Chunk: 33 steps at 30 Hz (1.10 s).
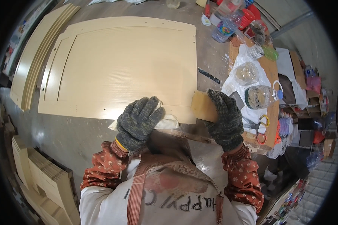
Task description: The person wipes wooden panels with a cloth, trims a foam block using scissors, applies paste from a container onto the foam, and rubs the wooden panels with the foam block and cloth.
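A large cream door panel (pixel 120 67) with a recessed field and small holes along its edges lies flat on the workbench. At its near edge, my left hand (pixel 139 122) in a dark knitted glove is closed over a white cloth (pixel 167 122), which shows on both sides of the palm. My right hand (pixel 226 120), gloved alike, grips a yellow-brown rectangular sanding block (pixel 204 106) at the panel's near right corner. The fingers of the right hand wrap the block's right side; its underside is hidden.
More cream panels (pixel 41 52) stand stacked at the left, with others (pixel 50 180) lower left. A dark strip (pixel 208 75) lies right of the panel. Further right are plastic bottles (pixel 260 96), a white sheet (pixel 251 63) and scissors (pixel 262 129) on the bench.
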Motion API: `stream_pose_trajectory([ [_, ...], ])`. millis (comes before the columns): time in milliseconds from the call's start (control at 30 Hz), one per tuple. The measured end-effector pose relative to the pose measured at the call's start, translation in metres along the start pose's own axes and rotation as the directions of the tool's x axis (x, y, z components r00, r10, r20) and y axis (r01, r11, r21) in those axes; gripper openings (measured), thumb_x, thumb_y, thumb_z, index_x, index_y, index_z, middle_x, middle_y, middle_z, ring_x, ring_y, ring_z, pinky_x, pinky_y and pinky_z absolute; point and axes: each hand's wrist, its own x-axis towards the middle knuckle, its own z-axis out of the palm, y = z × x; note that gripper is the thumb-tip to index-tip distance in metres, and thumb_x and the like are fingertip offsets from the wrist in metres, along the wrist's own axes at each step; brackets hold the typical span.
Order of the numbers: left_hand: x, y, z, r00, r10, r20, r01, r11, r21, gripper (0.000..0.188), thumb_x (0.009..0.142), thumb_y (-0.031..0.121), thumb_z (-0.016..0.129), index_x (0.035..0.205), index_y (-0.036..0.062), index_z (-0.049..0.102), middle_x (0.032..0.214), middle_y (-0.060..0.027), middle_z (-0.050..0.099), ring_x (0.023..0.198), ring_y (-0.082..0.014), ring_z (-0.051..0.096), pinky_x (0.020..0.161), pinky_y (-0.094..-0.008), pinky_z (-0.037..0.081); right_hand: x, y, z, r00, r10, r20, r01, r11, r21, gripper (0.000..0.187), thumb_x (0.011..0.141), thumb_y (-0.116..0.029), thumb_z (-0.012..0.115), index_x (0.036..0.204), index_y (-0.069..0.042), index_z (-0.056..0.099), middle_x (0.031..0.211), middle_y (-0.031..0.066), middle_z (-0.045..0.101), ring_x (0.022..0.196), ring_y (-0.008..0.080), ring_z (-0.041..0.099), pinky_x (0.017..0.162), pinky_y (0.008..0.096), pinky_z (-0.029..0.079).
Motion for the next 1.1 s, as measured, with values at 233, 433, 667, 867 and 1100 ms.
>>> stream_pose_trajectory([
  [233,0.001,-0.003,-0.001,0.999,-0.022,-0.032,0.022,1.0,-0.021,0.034,0.07,0.02,0.06,0.103,0.016,0.063,0.115,-0.0093,0.059,0.101,-0.0284,0.058,0.081,-0.0414,0.047,0.036,-0.016,0.001,0.946,-0.254,0.2,0.26,0.966,-0.006,0.067,0.06,-0.024,0.073,0.123,-0.014,0.055,0.115,0.0116,0.055,0.107,0.0313,0.052,0.09,0.0421,0.044],
  [433,-0.003,-0.004,0.002,0.997,-0.015,-0.074,0.015,1.0,-0.002,0.032,0.07,0.015,0.057,0.101,0.015,0.064,0.116,-0.0085,0.06,0.101,-0.0279,0.058,0.082,-0.0409,0.048,0.063,0.0,-0.014,0.881,-0.296,0.368,0.316,0.949,0.004,0.054,0.067,-0.02,0.066,0.12,-0.021,0.059,0.12,0.0047,0.055,0.118,0.0253,0.046,0.1,0.0388,0.038],
  [667,-0.01,-0.003,0.003,0.997,-0.057,-0.054,0.056,0.998,-0.032,0.029,0.074,0.016,0.057,0.102,0.0161,0.064,0.118,-0.0078,0.059,0.107,-0.0273,0.055,0.088,-0.0414,0.046,0.078,0.009,-0.003,0.717,-0.504,0.481,0.56,0.828,0.033,0.056,0.063,-0.015,0.068,0.117,-0.025,0.059,0.125,0.0019,0.053,0.122,0.0274,0.044,0.104,0.0404,0.035],
  [867,-0.009,0.001,0.004,0.997,-0.077,-0.024,0.078,0.997,0.011,0.029,0.076,0.018,0.057,0.104,0.0179,0.064,0.12,-0.0068,0.058,0.108,-0.0261,0.055,0.09,-0.04,0.044,0.087,0.02,0.008,0.614,-0.604,0.508,0.637,0.759,0.133,0.053,0.065,-0.011,0.068,0.115,-0.028,0.06,0.124,0.0016,0.053,0.12,0.0286,0.045,0.101,0.042,0.036],
  [1100,-0.014,0.01,0.008,0.99,-0.13,-0.054,0.133,0.99,0.047,0.032,0.077,0.019,0.057,0.109,0.0189,0.062,0.122,-0.0072,0.057,0.111,-0.0272,0.054,0.093,-0.0419,0.042,0.106,-0.009,0.009,0.487,-0.635,0.599,0.742,0.663,0.099,0.045,0.067,-0.011,0.067,0.111,-0.019,0.061,0.116,0.0049,0.058,0.112,0.0306,0.051,0.096,0.0419,0.042],
])
